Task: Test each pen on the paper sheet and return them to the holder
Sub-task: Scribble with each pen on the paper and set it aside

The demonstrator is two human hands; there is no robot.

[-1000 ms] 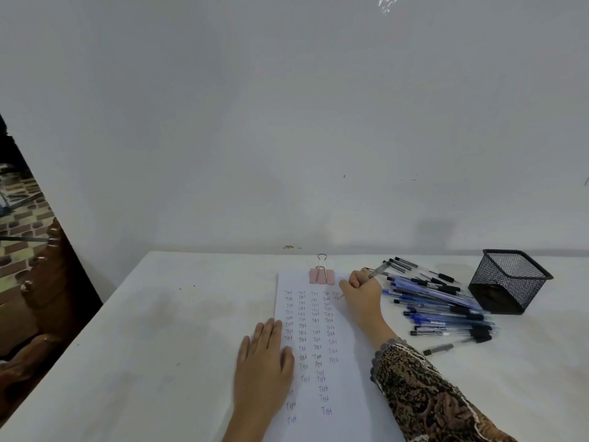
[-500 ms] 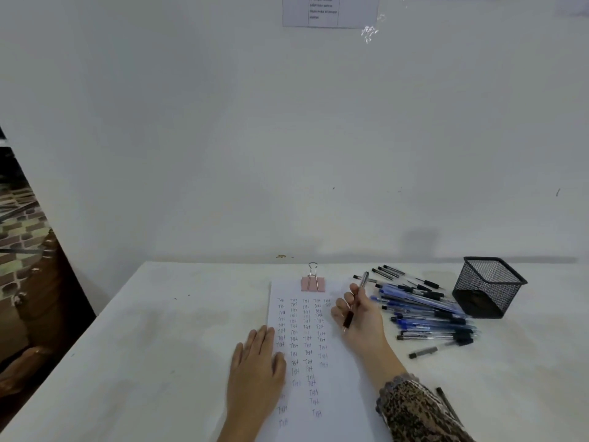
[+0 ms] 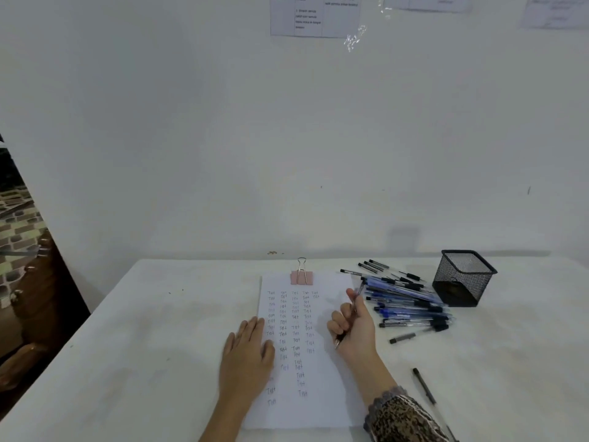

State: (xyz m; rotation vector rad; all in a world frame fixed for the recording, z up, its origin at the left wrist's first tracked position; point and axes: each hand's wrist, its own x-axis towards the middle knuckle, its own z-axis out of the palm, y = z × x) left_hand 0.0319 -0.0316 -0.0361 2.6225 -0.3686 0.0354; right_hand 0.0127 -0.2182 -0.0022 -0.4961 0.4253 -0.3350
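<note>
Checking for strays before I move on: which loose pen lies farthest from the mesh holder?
The dark pen lying alone by the patterned sleeve, near the table's front edge. The other loose pens lie in or just off the pile beside the mesh holder.

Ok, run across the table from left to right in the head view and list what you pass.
From the left: left hand → pink binder clip → right hand gripping a pen → pile of pens → black mesh holder. The paper sheet spans several of these, so it is left out.
</note>
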